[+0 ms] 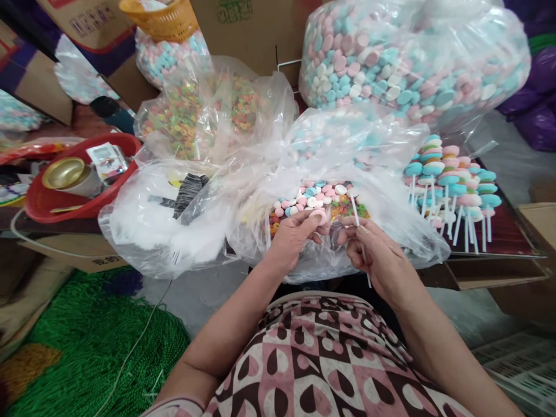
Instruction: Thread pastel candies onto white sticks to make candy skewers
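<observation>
loaded sticks (pixel 452 165) stand bunched at the right end of the counter (pixel 516 242), heads up, stacked with blue, pink and white discs; these look finished, exact count unclear as they overlap. the one in hand looks barely begun: right hand (pixel 377 246) has fingers closed round a white stick (pixel 357 217), held tilted in front of the body. a white disc (pixel 351 191) shows at its top end, cannot tell if threaded or just behind it. left hand (pixel 299 234) is nearly closed, thumb and finger pinching a pink disc (pixel 318 216), apart from the stick, so that piece is not on yet.

plenty left by the look of it: loose discs (pixel 310 201) and ring candies (pixel 350 207) lie in the open plastic just past the hands, a clear bag of rings (pixel 174 119) sits behind to the left, and a big bag of discs (pixel 408 69) is at the back, well filled. no way to tell how many sticks remain to fill.
</observation>
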Available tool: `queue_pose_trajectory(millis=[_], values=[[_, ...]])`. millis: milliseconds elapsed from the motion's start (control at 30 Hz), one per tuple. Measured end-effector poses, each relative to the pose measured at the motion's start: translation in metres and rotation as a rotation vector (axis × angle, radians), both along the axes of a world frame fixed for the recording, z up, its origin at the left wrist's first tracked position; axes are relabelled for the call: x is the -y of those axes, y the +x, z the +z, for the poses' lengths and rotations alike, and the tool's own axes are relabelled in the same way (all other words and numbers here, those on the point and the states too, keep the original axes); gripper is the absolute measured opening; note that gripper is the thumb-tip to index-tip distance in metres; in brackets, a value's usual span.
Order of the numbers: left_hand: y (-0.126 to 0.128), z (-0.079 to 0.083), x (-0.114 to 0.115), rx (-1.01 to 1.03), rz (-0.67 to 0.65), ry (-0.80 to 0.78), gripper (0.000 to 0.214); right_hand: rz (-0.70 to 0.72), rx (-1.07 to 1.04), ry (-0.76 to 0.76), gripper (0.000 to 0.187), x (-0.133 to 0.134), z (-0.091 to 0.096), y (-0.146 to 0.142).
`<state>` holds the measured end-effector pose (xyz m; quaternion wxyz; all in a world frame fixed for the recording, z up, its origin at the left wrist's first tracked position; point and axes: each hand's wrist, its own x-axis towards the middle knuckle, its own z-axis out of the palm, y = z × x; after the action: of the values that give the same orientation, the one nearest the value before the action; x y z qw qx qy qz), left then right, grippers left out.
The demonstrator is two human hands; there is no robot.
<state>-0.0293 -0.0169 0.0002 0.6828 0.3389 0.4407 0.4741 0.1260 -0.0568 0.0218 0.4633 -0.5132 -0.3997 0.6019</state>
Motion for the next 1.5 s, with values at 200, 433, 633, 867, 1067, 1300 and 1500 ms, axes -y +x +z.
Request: queue_pose_trajectory(millis=[200,433,633,867,1067,1300,1500], values=[[-0.001,-0.004,0.000,0.094,-0.053,-0.004,0.037,0.205,0.255,-0.066,0.035,0.022,0.007,0.007],[0.003,-0.012,0.001,0.140,-0.104,0.021,0.036,0.298,0.556,0.088,0.039,0.020,0.006,0.010],[0.004,-0.014,-0.001,0.112,-0.095,0.022,0.037,0.294,0.556,0.078,0.042,0.019,0.009,0.010],[0.003,-0.016,0.000,0.160,-0.084,0.015,0.032,0.284,0.551,0.007,0.044,0.019,0.010,0.009],[0.002,-0.016,0.000,0.146,-0.035,-0.006,0.037,0.272,0.535,-0.074,0.044,0.019,0.010,0.008],[0.005,-0.016,0.001,0.068,-0.009,-0.017,0.041,0.281,0.496,-0.124,0.047,0.020,0.010,0.005],[0.006,-0.019,0.001,0.045,-0.020,-0.005,0.045,0.277,0.464,-0.142,0.046,0.020,0.007,0.007]])
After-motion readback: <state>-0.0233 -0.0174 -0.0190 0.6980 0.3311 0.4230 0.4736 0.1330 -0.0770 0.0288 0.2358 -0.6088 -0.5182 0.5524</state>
